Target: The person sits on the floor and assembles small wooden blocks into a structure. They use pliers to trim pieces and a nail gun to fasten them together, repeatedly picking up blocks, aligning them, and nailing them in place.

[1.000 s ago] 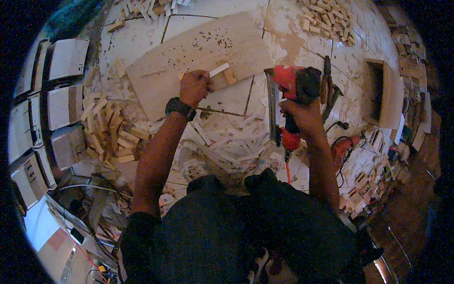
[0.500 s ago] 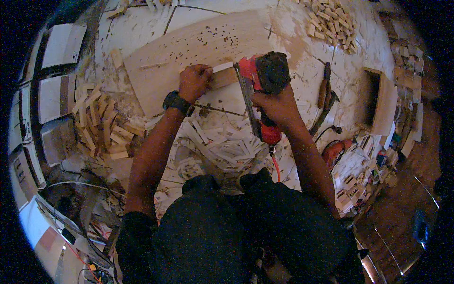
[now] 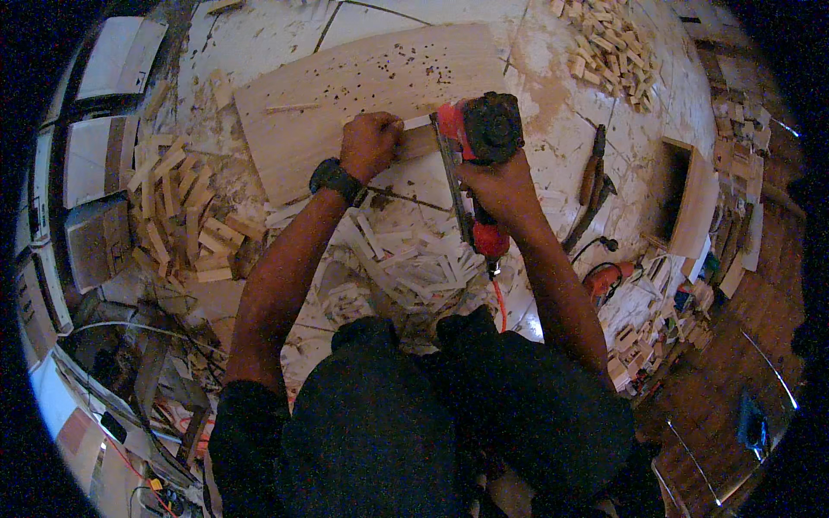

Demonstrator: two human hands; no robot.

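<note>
Right hand (image 3: 496,177) swung the red nail gun (image 3: 475,138) left, nose now at the small wood strip (image 3: 419,140). Left hand (image 3: 370,145) clenches that strip against the board (image 3: 345,95), steadying it; right grip is clenched on the gun's handle.

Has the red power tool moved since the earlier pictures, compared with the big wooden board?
Yes. The red power tool in the right hand moved left, toward the left hand, and now sits at the edge of the big wooden board.

Red nail gun (image 3: 477,138) swung left – nose now against wood strip (image 3: 418,141) beside left hand (image 3: 370,143)
</note>
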